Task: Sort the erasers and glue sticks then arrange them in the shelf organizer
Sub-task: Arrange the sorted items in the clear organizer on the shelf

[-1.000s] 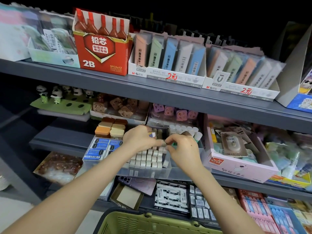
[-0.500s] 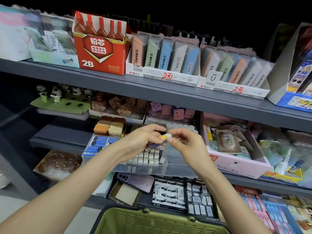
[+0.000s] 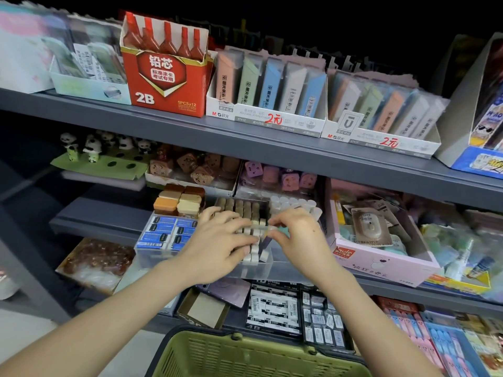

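Two forearms enter from the lower edge, above a green basket (image 3: 245, 356) that the frame cuts off at the bottom. The left hand (image 3: 217, 248) lies palm down with its fingers released and spread flat, resting on the rows of small white erasers (image 3: 254, 254) and hiding most of the near rows. The right hand (image 3: 299, 240) pinches a small piece (image 3: 265, 242) between thumb and forefinger. Its dark side shows, but blur makes its type impossible to confirm. The piece hangs over the right end of the white eraser rows, inside the clear organizer (image 3: 261, 270) on the middle shelf (image 3: 95, 221).

In the organizer's left compartment sit blue-sleeved erasers (image 3: 166, 232), with brown and tan blocks (image 3: 178, 202) stacked behind them. White-capped glue sticks (image 3: 294, 204) stand at the rear right, partly hidden by the right hand. A pink carton (image 3: 381, 261) stands just beside the organizer on the right. The goods beyond it are smeared and unreadable.

Black-and-white packs (image 3: 272, 308) lie on the shelf below, partly covered by the arms. The grey upper shelf (image 3: 190, 129) carries a red carton (image 3: 166, 77) marked 2B and open cartons of pastel packs. The space behind is dark.
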Demonstrator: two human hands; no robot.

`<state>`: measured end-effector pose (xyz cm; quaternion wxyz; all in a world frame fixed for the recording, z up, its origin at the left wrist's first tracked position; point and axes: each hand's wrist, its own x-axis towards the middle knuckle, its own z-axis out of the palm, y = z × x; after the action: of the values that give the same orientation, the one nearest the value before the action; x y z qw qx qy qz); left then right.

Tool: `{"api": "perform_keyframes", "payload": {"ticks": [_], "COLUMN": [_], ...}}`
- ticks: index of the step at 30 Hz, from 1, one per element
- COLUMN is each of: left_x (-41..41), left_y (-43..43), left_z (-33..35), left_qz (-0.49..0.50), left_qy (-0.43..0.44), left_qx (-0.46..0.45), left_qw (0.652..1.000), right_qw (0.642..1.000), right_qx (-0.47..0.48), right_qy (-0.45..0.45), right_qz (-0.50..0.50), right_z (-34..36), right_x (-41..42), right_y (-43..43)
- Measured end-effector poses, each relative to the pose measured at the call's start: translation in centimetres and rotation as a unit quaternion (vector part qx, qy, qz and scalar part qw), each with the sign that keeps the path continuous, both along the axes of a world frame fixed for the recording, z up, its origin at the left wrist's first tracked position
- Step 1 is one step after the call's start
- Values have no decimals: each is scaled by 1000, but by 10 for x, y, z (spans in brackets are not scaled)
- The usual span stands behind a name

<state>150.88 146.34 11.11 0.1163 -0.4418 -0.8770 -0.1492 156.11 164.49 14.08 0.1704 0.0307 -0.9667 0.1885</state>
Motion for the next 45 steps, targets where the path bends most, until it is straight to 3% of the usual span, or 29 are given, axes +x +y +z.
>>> {"api": "perform_keyframes", "payload": {"ticks": [8,12,15,17,18,19,21,24,27,30,34,37,41,45], "left_x": [6,28,51,69,79,88,108,136,155,168,182,183,178,170], "left_y": [-6,-19,-41,-57,-66,-73,-89,-110,-130,-144,-150,-142,-119,-96], "left_z": [-6,1,-6,-21,-32,-45,-74,-120,-158,-182,-192,-190,-185,-192], "left_qz": [16,44,68,96,109,118,127,140,142,149,131,127,117,118], "left_qy": [12,23,26,22,12,-2,-33,-67,-96,-102,-84,-96,-214,-376], "left_qx": [9,68,179,204,198,182,129,44,-6,-23,23,59,84,-29], "left_qw": [1000,996,981,974,974,976,983,987,985,983,988,986,966,919], "right_qw": [999,998,995,982,980,983,987,954,919,902,901,900,919,942], "right_qx": [23,51,-12,-86,-116,-139,-151,-85,-32,2,66,96,43,-82], "right_qy": [9,-25,85,162,159,120,-46,-287,-387,-421,-422,-409,-369,-321], "right_qz": [-31,-37,-43,-36,-34,-28,-10,17,74,92,72,116,131,-45], "right_z": [-26,-20,-21,-35,-49,-69,-120,-209,-284,-340,-388,-403,-404,-395], "right_x": [-5,1,33,69,88,106,137,170,189,192,182,174,180,188], "right_y": [-10,-14,-18,-26,-32,-38,-48,-59,-75,-94,-105,-101,-92,-74]}}
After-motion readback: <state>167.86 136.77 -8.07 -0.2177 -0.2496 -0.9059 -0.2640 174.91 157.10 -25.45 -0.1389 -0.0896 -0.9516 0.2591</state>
